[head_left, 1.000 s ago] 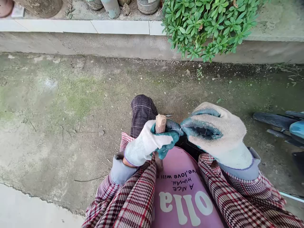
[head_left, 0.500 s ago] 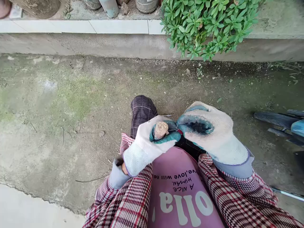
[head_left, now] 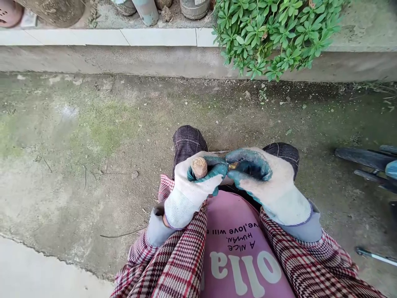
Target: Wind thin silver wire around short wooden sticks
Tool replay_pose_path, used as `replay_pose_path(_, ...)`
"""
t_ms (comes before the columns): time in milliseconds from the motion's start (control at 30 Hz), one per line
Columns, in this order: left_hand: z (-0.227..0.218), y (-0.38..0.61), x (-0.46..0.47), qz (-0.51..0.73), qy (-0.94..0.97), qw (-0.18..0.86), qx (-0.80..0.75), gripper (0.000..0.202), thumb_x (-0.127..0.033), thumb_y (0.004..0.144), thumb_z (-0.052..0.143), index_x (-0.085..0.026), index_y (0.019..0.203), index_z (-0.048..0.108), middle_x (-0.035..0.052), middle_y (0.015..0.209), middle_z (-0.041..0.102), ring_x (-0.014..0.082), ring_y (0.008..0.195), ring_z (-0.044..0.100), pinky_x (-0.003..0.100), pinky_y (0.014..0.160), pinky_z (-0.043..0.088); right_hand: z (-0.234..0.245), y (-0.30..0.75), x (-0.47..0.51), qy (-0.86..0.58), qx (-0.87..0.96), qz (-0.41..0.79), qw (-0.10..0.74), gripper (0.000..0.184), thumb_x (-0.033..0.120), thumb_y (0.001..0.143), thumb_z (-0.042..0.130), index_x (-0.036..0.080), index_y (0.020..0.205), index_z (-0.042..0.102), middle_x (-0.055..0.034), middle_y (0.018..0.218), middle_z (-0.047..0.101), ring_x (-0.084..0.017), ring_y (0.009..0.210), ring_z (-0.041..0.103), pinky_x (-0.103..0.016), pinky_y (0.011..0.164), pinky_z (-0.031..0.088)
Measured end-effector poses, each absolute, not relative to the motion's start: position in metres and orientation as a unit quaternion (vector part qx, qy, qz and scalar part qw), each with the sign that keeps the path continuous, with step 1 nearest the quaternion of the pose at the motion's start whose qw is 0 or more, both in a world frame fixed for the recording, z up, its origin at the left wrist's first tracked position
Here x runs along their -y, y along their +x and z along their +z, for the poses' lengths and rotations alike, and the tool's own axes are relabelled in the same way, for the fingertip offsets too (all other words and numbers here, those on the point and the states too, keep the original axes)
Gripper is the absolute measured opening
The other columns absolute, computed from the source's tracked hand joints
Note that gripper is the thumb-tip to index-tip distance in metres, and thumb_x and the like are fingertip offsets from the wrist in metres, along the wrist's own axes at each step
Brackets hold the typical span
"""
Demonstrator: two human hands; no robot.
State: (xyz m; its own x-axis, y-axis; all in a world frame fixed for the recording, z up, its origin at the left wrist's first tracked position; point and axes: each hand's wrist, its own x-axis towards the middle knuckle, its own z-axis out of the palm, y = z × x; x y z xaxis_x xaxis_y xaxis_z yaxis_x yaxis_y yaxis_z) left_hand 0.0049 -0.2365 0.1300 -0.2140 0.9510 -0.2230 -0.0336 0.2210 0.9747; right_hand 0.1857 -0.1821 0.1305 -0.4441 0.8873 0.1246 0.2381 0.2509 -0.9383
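My left hand (head_left: 195, 188), in a white knit glove with teal coating, is closed around a pale wooden handle (head_left: 199, 167). Its round, rough end points up toward me; the rest is hidden in the fist. My right hand (head_left: 266, 178), gloved alike, has thumb and forefinger pinched together, with a curled gap behind them. A small yellowish-brown bit (head_left: 232, 165) shows at those fingertips, too little of it to name. The fingertips of both hands meet in front of my pink apron (head_left: 235, 219), above my lap.
Ahead runs a low concrete ledge with white tile edging (head_left: 161, 37), bearing several pots (head_left: 194, 8) and a leafy green shrub (head_left: 276, 37). Dark-legged equipment (head_left: 366, 157) stands at the right. Below it lies a thin rod (head_left: 376, 255). Twigs (head_left: 124, 235) are scattered on the ground.
My right hand has come slightly down and left, uncovering my right knee. The wooden end has turned in my left fist. A thin strand and red bit between the hands no longer show.
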Motion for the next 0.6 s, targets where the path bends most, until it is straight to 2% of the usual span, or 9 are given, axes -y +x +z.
replay_pose_path(167,0.128,0.003,0.238,0.491,0.435,0.443,-0.611,0.009,-0.022,0.085,0.082,-0.019,0.093,0.08,0.0013,0.09,0.079,0.0147,0.076,0.072,0.023,0.07,0.062,0.13,0.185,0.185,-0.428,0.696,0.466,0.342,0.019,0.016,0.089,0.074,0.028,0.103,0.078,0.0004,0.098,0.081,-0.021,0.089,0.079,-0.034,0.083,0.065)
replay_pose_path(233,0.13,0.001,0.237,0.507,0.444,0.443,-0.592,0.018,-0.023,0.086,0.082,-0.021,0.104,0.081,0.003,0.098,0.08,0.0172,0.086,0.075,0.025,0.076,0.063,0.133,0.188,0.18,-0.416,0.732,0.444,0.305,0.02,0.015,0.089,0.072,0.028,0.101,0.078,0.0006,0.098,0.081,-0.021,0.09,0.078,-0.034,0.084,0.064)
replay_pose_path(333,0.134,-0.004,0.236,0.498,0.467,0.463,-0.565,0.027,-0.025,0.091,0.078,-0.023,0.118,0.081,0.0044,0.104,0.081,0.0176,0.087,0.076,0.026,0.076,0.064,0.137,0.192,0.174,-0.403,0.763,0.431,0.265,0.018,0.015,0.087,0.07,0.027,0.098,0.077,0.0008,0.094,0.081,-0.02,0.084,0.076,-0.032,0.079,0.061)
replay_pose_path(467,0.141,-0.008,0.233,0.468,0.508,0.445,-0.57,0.014,-0.018,0.09,0.078,-0.021,0.102,0.084,0.0033,0.099,0.083,0.0193,0.092,0.079,0.028,0.09,0.065,0.135,0.195,0.17,-0.401,0.767,0.443,0.233,0.014,0.019,0.089,0.068,0.027,0.099,0.074,0.0021,0.088,0.079,-0.017,0.075,0.072,-0.028,0.07,0.057)
replay_pose_path(600,0.144,-0.007,0.231,0.449,0.519,0.431,-0.585,0.014,-0.017,0.089,0.077,-0.021,0.101,0.083,0.0023,0.1,0.083,0.0192,0.092,0.08,0.028,0.09,0.065,0.132,0.196,0.17,-0.405,0.763,0.449,0.227,0.012,0.019,0.09,0.067,0.026,0.097,0.073,0.0032,0.083,0.076,-0.015,0.07,0.069,-0.026,0.065,0.053)
